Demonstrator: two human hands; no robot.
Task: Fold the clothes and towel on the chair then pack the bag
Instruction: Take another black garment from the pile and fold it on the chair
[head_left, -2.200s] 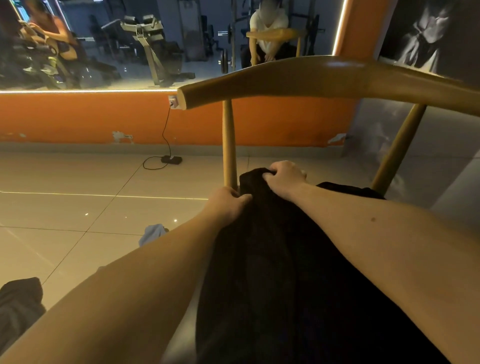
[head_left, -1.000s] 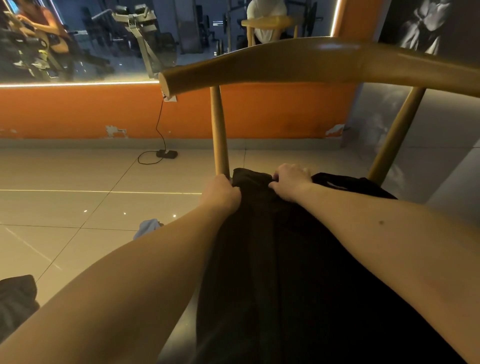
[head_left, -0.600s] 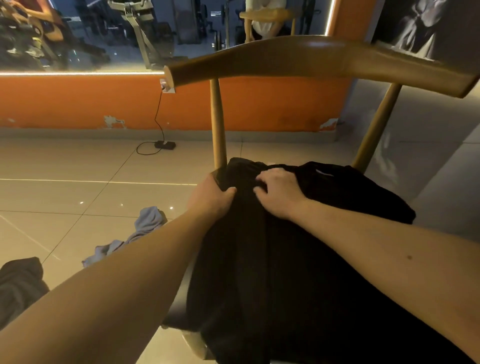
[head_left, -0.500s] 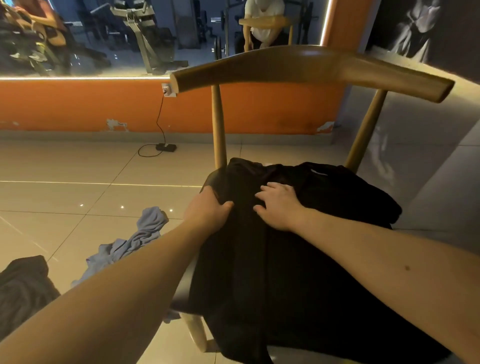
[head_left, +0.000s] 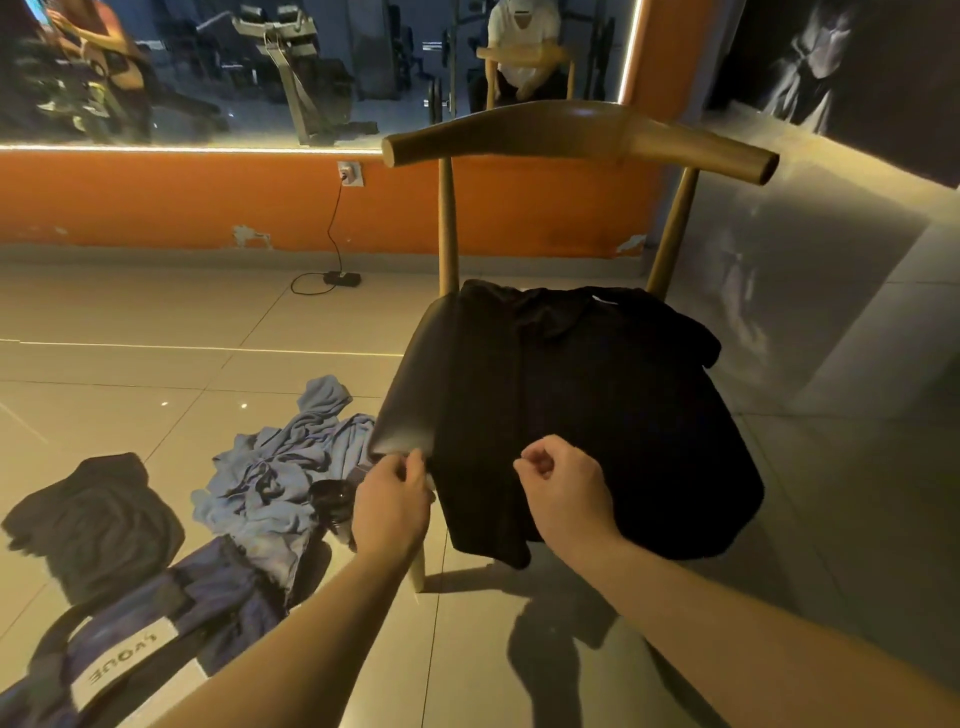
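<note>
A black garment (head_left: 587, 410) lies spread flat over the seat of a wooden chair (head_left: 571, 132), its lower part hanging over the front edge. My left hand (head_left: 392, 501) is at the garment's front left edge, fingers curled and pinching the fabric there. My right hand (head_left: 566, 486) hovers over the garment's front part with fingers curled; black fabric between them cannot be made out. On the floor to the left lie a crumpled light-blue cloth (head_left: 280, 467), a dark garment (head_left: 93, 519) and a navy bag (head_left: 156, 623) with a white label.
A small dark round object (head_left: 332, 501) sits on the floor by the chair's front left leg. A charger and cable (head_left: 340, 278) lie near the orange wall. A mirror above reflects gym machines and people. A grey wall stands close on the right.
Both hands have drawn back from the garment's far end by the chair back to its near edge. The view has pulled away, showing the bag and clothes on the floor.
</note>
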